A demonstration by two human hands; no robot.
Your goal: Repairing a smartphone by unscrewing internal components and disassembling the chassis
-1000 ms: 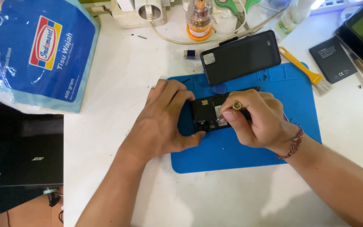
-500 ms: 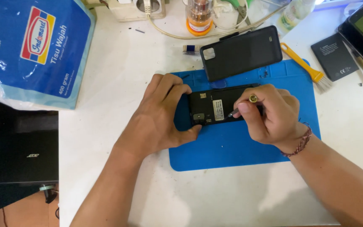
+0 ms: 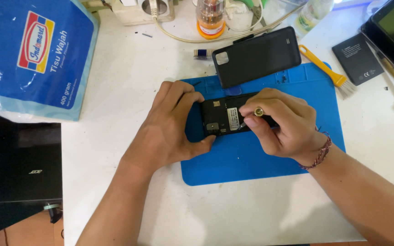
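Head view: the opened phone lies back-up on the blue mat on the white tabletop. The left hand clamps the phone's end, fingers curled over its top edge and thumb under. The right hand pinches a small screwdriver, its tip apparently on the phone's inside. The removed back cover lies just beyond.

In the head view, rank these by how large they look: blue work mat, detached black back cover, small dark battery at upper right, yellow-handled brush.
1. Blue work mat, by far the largest.
2. Black back cover.
3 and 4. Dark battery and yellow-handled brush: too unalike in shape to rank; the brush looks longer, the battery wider.
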